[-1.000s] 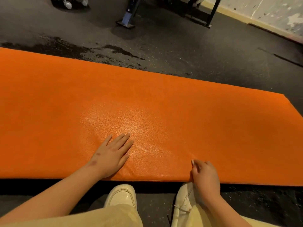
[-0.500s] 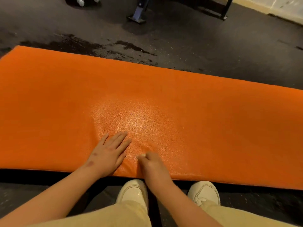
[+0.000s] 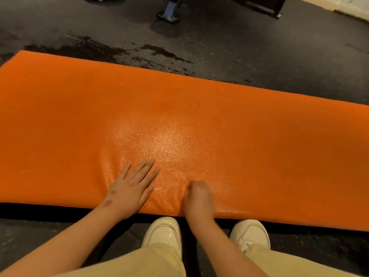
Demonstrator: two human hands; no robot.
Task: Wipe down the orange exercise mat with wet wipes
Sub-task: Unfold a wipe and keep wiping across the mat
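orange mat point(image 3: 259, 146) lies flat on the dark floor point(image 3: 259, 56) and spans the view. its near edge runs just ahead of our two white shoes point(image 3: 163, 230), and its far edge slants down to the right. the far-left corner is in view, the right end is cut off by the frame. bare mat lies ahead and to both sides of the hands. dark patches point(image 3: 119, 52) sit beyond the far edge, and a metal equipment foot point(image 3: 169, 13) stands well apart.

left hand point(image 3: 133, 186) lies flat near the near edge, fingers straight and together. right hand point(image 3: 197, 198) is just beside it, fingers curled under and blurred; we cannot tell if it holds a wipe.

vs 1 s ago: right hand has moved left from the edge spot by the right shoe. left hand stays planted.
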